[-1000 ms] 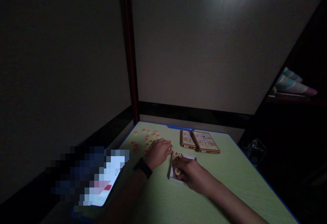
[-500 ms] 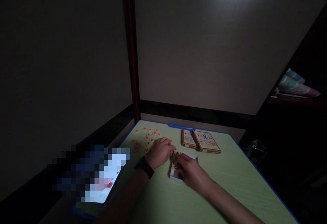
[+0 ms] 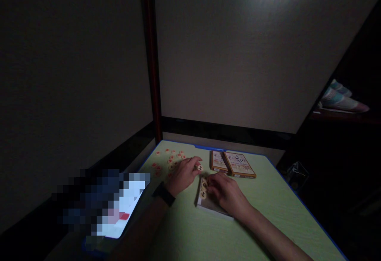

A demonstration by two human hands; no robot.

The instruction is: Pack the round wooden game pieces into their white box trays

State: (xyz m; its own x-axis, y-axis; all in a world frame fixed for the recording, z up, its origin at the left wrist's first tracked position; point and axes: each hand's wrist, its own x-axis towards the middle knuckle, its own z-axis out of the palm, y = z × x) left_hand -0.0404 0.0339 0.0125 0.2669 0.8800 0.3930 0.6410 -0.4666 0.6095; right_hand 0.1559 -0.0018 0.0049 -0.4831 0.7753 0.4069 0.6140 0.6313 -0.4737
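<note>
Between thumb and fingertips, my left hand (image 3: pixel 183 174) pinches a round Chinese chess piece (image 3: pixel 200 168) with a dark character on it, just above the table. My right hand (image 3: pixel 228 192) is over a shallow open box (image 3: pixel 214 209), its fingers curled down at several dark-lettered pieces (image 3: pixel 203 194) along the left side. What its fingertips grip, if anything, is hidden. To the left of my left hand, several red-lettered pieces (image 3: pixel 171 161) lie scattered, some partly covered by the hand.
Two printed cartons (image 3: pixel 239 164) lie beyond the box at the back of the green table (image 3: pixel 268 217), one overlapping the other. A lit screen (image 3: pixel 127 209), partly pixelated, is at the left edge. Walls stand behind and to the left.
My left hand has moved slightly up from the box's edge, and a dark-lettered piece now shows in its fingers. My right hand has shifted a little right, uncovering more pieces in the box.
</note>
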